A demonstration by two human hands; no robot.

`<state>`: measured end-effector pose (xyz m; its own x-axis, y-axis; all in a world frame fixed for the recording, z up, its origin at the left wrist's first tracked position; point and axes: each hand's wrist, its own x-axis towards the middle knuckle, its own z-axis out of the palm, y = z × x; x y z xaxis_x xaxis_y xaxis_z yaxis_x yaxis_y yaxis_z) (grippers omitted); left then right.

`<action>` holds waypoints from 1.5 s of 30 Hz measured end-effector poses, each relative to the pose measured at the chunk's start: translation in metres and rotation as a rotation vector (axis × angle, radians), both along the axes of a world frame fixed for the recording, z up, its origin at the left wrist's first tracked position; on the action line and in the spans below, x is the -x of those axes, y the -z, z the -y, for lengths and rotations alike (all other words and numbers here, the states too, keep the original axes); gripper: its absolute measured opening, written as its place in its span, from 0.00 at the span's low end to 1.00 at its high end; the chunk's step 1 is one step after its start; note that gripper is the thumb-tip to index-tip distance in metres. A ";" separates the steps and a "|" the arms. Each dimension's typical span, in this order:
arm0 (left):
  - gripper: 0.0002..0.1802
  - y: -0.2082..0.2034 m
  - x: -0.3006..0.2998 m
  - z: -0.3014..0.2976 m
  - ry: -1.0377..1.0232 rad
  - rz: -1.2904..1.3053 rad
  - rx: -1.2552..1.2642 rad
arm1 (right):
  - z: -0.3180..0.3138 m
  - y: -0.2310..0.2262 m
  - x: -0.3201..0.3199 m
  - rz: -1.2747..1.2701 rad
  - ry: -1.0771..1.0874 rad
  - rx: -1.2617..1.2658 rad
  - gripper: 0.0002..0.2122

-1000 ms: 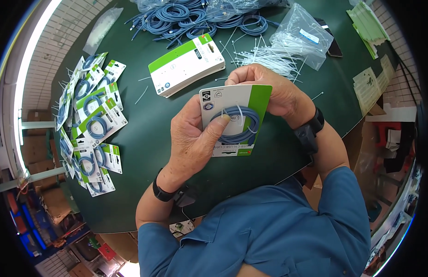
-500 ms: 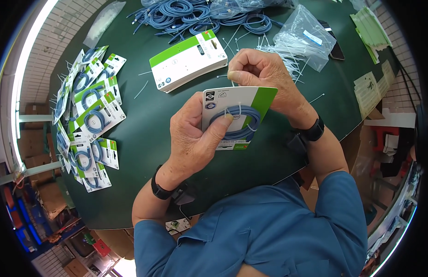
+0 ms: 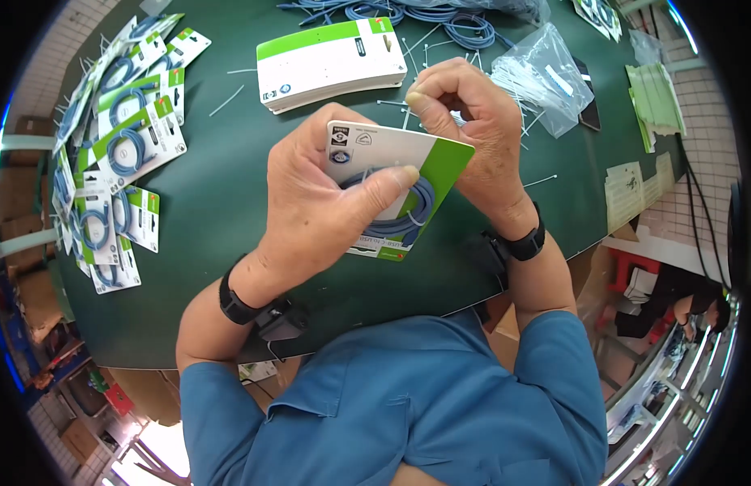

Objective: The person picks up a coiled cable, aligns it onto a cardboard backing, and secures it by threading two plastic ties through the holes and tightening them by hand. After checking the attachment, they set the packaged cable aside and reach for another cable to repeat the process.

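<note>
My left hand (image 3: 327,202) grips a white and green packaging card (image 3: 392,174) above the dark green table (image 3: 221,227), with the thumb pressing a coiled blue cable (image 3: 408,212) against the card. My right hand (image 3: 469,121) is curled at the card's upper right edge, thumb and forefinger pinched on something thin and white, probably a zip tie. A stack of blank white and green cards (image 3: 331,61) lies just beyond the hands.
Several finished cards with blue cables (image 3: 120,154) are spread along the table's left side. Loose blue cables (image 3: 424,16) lie at the far edge. A clear bag of white zip ties (image 3: 541,77) sits at the right, with loose ties scattered nearby. Green sheets (image 3: 655,101) lie far right.
The card and both hands have risen slightly and tilted. My right hand has closed tighter at the card's top corner, with the fingers drawn into a pinch.
</note>
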<state>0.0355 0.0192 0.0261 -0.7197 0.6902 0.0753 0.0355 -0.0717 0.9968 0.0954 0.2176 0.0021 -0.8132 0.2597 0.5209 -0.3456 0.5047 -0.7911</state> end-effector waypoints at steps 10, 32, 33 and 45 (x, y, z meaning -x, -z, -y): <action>0.17 0.016 0.018 -0.011 -0.136 0.432 -0.271 | 0.006 -0.006 -0.005 0.117 0.063 0.429 0.08; 0.25 0.016 0.027 -0.005 -0.069 0.332 -0.298 | 0.007 -0.009 -0.016 0.409 -0.356 0.480 0.18; 0.25 0.015 0.027 -0.006 -0.061 0.359 -0.315 | 0.008 -0.008 -0.016 0.395 -0.357 0.482 0.18; 0.25 0.004 0.030 -0.005 0.000 0.105 -0.198 | 0.000 -0.003 -0.015 0.350 -0.304 0.585 0.13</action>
